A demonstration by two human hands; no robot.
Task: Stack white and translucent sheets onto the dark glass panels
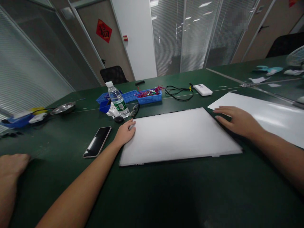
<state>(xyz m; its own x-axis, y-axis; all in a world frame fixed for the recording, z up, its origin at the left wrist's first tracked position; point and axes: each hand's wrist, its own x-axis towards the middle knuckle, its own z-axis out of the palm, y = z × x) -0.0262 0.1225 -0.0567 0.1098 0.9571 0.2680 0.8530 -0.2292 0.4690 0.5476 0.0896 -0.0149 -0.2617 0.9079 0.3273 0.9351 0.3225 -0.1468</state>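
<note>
A white rectangular panel (175, 137) with thin dark edges, like a display backlight, lies flat on the green table. At its upper left corner is my left hand (124, 133), fingers closed around a thin grey tool (132, 125) whose kind I cannot make out. My right hand (239, 122) is open, fingers stretched out, near the panel's right edge. Under or just behind those fingers lies a glossy white sheet (268, 112); whether they touch it I cannot tell. A phone (98, 142) rests left of my left hand.
Behind the panel stand a water bottle (118, 100), blue trays (149, 98) with red wires, a black cable (180, 93) and a white power-bank-like box (202, 90). Another person's hand (14, 164) is at the left edge. A metal dish (63, 108) sits farther back.
</note>
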